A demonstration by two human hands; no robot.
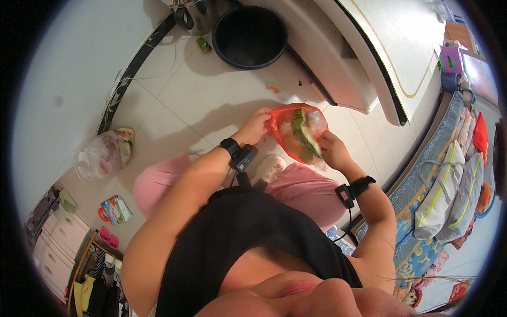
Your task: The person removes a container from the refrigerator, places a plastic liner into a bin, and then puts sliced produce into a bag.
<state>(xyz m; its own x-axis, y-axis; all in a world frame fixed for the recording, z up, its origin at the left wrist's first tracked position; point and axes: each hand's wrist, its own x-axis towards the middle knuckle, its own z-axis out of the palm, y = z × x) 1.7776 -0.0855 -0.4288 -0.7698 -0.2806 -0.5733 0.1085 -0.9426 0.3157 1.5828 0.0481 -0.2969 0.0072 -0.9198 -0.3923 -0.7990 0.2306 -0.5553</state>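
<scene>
A red plastic bag [282,136] hangs between my two hands above the tiled floor, its mouth spread wide. Inside it lie green-striped watermelon rinds [303,132] and some crumpled clear plastic [315,123]. My left hand [255,125] grips the bag's left rim. On the opposite side, my right hand [336,149] has hold of the right edge, close to the end of a rind; its fingertips are partly hidden. A loose piece of watermelon rind [274,87] rests on the floor beyond the bag.
Ahead stands a black bucket [250,65], beside a metal pot [194,18]. White furniture [348,71] borders the right front. To the left, a clear bag of watermelon scraps [107,152] sits by the wall. A bed [408,216] with grey bags [439,190] runs along the right.
</scene>
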